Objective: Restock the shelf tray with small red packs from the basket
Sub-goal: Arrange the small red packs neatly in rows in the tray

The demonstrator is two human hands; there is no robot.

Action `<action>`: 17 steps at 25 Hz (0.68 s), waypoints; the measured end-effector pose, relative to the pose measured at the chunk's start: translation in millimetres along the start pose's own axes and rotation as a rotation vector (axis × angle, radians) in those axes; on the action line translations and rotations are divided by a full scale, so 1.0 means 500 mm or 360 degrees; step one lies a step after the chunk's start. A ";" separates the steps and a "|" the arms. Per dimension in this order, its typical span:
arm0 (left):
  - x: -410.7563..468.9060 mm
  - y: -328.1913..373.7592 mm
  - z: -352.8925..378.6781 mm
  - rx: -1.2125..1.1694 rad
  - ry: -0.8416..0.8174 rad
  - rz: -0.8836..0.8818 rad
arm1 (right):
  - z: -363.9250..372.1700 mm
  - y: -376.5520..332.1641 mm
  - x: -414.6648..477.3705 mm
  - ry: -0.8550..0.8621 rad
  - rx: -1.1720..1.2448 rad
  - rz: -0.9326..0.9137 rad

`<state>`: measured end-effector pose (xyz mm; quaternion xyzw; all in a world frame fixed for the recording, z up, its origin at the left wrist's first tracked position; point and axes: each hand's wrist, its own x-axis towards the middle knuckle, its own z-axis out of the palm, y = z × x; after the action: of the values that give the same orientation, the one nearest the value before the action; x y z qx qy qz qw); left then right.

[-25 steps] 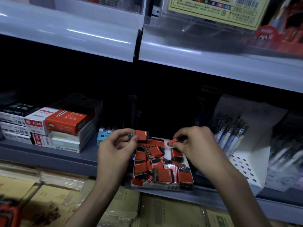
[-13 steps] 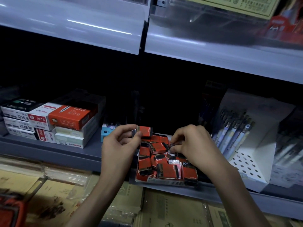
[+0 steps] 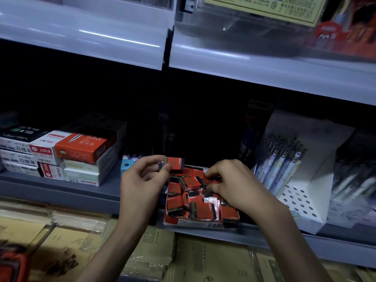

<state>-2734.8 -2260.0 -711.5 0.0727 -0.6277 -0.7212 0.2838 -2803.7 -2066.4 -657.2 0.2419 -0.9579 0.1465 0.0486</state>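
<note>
Pinching one small red pack (image 3: 174,163) between thumb and fingertips, the left hand (image 3: 142,181) is held at the back left corner of the tray (image 3: 193,222), with the pack raised above the rear of the heap. The right hand (image 3: 232,183) is lowered over the tray's back right part, fingers curled and tips set among the loose packs (image 3: 195,208); whether one is gripped cannot be told. The loose packs are piled untidily in the tray, some flat, some on edge. The tray is stood at the front edge of a grey shelf (image 3: 61,192). Just behind the left hand a small blue box (image 3: 126,165) is seen. Well to the left, stacked boxes (image 3: 81,148) are placed. Just beside the tray on the right, a white pen stand (image 3: 309,202) with pens (image 3: 282,161) is set. Beneath the shelf, cardboard cartons (image 3: 203,259) are stored.
</note>
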 end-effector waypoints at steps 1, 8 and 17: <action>-0.001 0.000 0.000 0.0000 -0.0001 0.0001 | -0.001 -0.001 -0.001 0.0003 -0.0020 -0.0014; 0.000 -0.002 0.001 -0.0011 -0.0008 -0.0014 | -0.008 -0.010 0.004 -0.0047 -0.0195 -0.0090; 0.004 0.014 -0.004 -0.0053 -0.0072 0.0026 | -0.033 -0.012 -0.004 0.0119 0.0331 0.0046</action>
<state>-2733.0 -2263.1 -704.7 0.0465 -0.6223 -0.7307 0.2766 -2798.7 -2065.3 -640.3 0.2262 -0.9385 0.2547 0.0568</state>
